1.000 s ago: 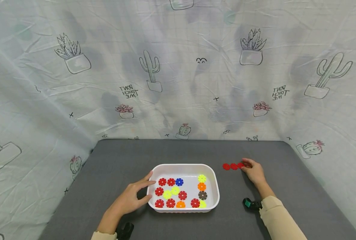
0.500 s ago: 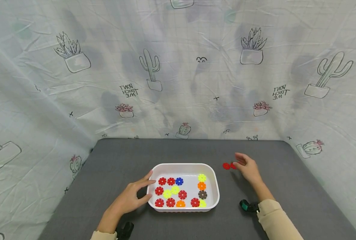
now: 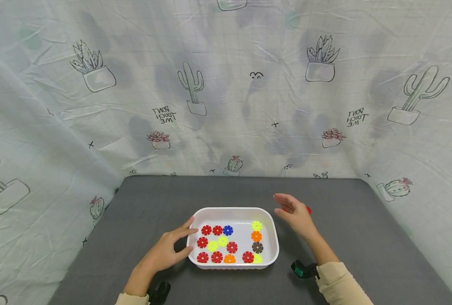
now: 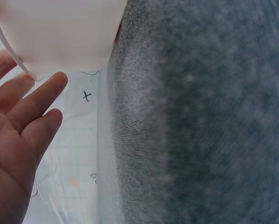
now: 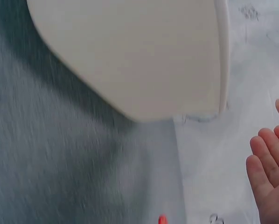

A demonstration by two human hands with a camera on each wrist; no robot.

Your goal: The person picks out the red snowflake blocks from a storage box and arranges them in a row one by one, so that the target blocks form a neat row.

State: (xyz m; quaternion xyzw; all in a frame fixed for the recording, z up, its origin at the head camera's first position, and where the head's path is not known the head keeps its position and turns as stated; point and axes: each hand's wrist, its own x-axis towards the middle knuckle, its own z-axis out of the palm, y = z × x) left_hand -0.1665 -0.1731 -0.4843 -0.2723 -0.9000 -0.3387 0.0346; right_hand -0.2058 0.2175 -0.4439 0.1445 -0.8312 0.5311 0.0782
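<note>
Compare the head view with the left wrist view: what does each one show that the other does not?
Only the head view shows the colored discs inside the tray, the right hand open beside it, and red discs behind that hand. Only the left wrist view shows the tray's outer wall from close by. Both show the left hand at the tray and the gray mat.

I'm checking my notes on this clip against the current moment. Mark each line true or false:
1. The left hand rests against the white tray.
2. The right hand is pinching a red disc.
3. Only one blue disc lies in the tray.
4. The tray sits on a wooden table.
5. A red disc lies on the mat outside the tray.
1. True: the left hand touches the white tray at its left side.
2. False: the right hand is open and holds nothing.
3. True: one blue disc.
4. False: it sits on a grey mat.
5. True: a red disc shows just beyond the right hand.
</note>
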